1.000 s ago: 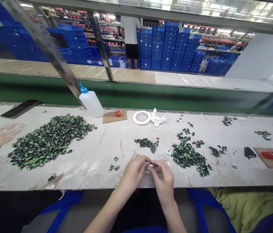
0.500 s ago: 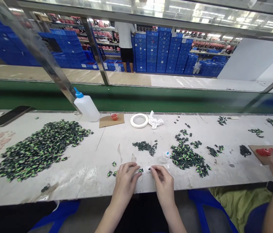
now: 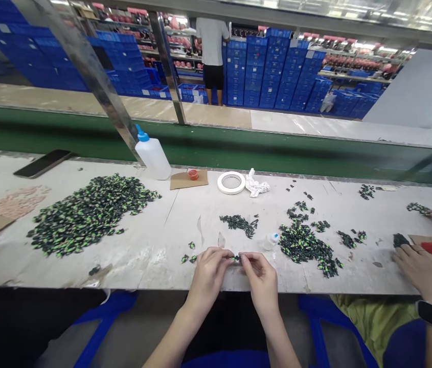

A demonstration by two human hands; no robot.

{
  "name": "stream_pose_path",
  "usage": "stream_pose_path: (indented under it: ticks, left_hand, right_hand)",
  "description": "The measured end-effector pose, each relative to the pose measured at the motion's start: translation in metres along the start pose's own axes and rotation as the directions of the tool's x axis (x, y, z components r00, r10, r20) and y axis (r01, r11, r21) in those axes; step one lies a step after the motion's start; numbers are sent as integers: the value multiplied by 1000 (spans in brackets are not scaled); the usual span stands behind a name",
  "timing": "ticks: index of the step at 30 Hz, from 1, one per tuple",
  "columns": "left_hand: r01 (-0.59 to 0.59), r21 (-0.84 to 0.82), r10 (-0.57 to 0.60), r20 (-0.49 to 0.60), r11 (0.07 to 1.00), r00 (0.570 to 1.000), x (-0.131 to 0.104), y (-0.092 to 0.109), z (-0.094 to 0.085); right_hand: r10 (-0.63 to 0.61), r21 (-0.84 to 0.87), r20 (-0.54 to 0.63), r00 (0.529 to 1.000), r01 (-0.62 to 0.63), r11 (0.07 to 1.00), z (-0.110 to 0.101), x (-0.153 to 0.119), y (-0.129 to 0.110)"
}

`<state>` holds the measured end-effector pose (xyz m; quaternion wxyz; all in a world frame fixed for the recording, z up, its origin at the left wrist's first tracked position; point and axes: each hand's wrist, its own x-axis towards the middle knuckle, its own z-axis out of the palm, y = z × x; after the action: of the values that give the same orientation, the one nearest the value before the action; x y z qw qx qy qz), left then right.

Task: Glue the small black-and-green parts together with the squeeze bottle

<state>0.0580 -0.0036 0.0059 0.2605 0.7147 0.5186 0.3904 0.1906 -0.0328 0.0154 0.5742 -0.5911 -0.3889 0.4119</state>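
My left hand [image 3: 211,271] pinches a small black-and-green piece [image 3: 234,258] near the table's front edge. Facing it, my right hand [image 3: 262,276] grips a tiny dark piece [image 3: 241,255], and the two pieces meet between my fingertips. A few loose black-and-green pieces [image 3: 188,259] lie just left of my left hand. Beyond my hands is a small pile of dark parts [image 3: 239,224]. A small clear bottle with a blue tip [image 3: 270,241] lies by my right hand, beside a heap of black-and-green pieces [image 3: 303,245].
A larger heap [image 3: 93,214] covers the table's left part. Behind stand a white bottle [image 3: 154,157], a red cup on cardboard [image 3: 192,175], a tape roll [image 3: 231,183] and crumpled tissue [image 3: 256,185]. At the right, another person's hands [image 3: 423,268] work near red material.
My hands have come together, bringing the two small pieces into contact. The view has shifted, and the other person's far hand now reaches a small pile at the right.
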Motion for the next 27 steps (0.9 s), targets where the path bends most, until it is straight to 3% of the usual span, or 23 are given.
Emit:
stream_pose_path:
  ticks: [6, 11, 15, 20, 27]
  left_hand:
    - [-8, -79, 11, 38, 997, 999, 1, 11, -10]
    - [92, -239, -84, 44, 967, 996, 0, 21, -15]
    - [216, -393, -192, 100, 894, 976, 0, 29, -16]
    - [296, -497, -252, 156, 816, 955, 1, 35, -19]
    - [283, -489, -239, 153, 825, 959, 2, 44, -25]
  right_hand:
    - [11, 60, 29, 1000, -12, 998, 0, -1, -3]
    - [-25, 49, 17, 1000, 24, 998, 0, -5, -6]
    - [-162, -5, -28, 986, 162, 987, -1, -10, -7]
    - [-385, -119, 2, 923, 383, 916, -6, -12, -8]
    - [-451, -162, 94, 888, 461, 873, -17, -11, -15]
